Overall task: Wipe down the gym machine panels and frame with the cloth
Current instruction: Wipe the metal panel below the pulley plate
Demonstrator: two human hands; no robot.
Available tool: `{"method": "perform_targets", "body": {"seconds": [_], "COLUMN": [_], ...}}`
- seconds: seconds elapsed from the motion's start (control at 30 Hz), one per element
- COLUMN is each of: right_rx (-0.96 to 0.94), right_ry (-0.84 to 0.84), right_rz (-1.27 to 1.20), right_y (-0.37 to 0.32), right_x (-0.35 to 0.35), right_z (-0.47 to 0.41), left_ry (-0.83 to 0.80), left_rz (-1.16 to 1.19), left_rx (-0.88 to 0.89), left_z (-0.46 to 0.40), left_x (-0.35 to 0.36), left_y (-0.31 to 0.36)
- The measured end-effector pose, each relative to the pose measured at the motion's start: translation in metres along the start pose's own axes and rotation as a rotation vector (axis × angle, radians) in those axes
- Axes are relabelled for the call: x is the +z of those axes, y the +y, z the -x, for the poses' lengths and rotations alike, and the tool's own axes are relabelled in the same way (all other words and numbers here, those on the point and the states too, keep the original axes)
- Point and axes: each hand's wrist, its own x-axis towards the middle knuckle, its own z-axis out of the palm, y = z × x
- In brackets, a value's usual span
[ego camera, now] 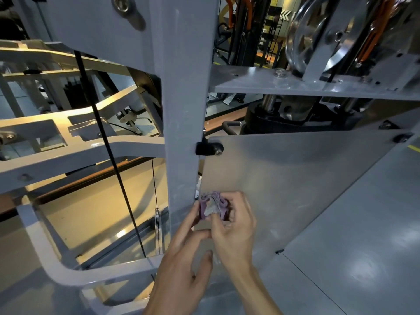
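While both hands meet low down in the middle, a small purple cloth (pixel 213 206) sits bunched up between them. It is folded into a little lump with a pale patch in its middle. The right hand (pixel 234 226) grips the cloth with bent fingers wrapped around its right side. The left hand (pixel 181 258) reaches up from the near left, and its fingertips pinch the left edge of the cloth. Its thumb sticks out to the right, below the other hand.

The cloth is just beside the tall grey post (pixel 184 110) of the gym machine, right where the post meets a big flat silver panel (pixel 295 178). I cannot tell if the cloth is touching the panel or only held in front of it.

A black clip with a shiny bolt (pixel 210 148) holds the top left corner of the panel to the post. Above the panel, a grey shelf (pixel 261 84) carries a large silver wheel (pixel 313 39) on the far right. To the left of the post, grey frame bars (pixel 79 153) curve around open gaps, and thin black cables (pixel 109 153) run down through them. A shiny grey floor (pixel 363 258) spreads out on the right. Far behind the machine stand more gym machines with orange parts (pixel 247 12).
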Motion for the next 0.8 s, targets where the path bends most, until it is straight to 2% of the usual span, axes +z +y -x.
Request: {"method": "perform_targets", "body": {"seconds": [0.2, 0.37, 0.57, 0.8], "right_rx": [-0.059, 0.035, -0.027, 0.012], "right_ry": [0.037, 0.009, 0.031, 0.006], "right_rz": [-0.062, -0.028, -0.068, -0.01], "right_y": [-0.018, 0.008, -0.011, 0.009], "right_x": [0.003, 0.006, 0.007, 0.005], "right_z": [-0.014, 0.008, -0.009, 0.008], "left_ry": [0.036, 0.072, 0.055, 0.061], "left_rz": [0.007, 0.015, -0.017, -0.005], "left_rx": [-0.033, -0.054, -0.068, -0.075], "left_z": [0.008, 0.012, 0.011, 0.012], "left_x": [0.003, 0.008, 0.009, 0.008], "left_y": [-0.003, -0.007, -0.008, -0.012]}}
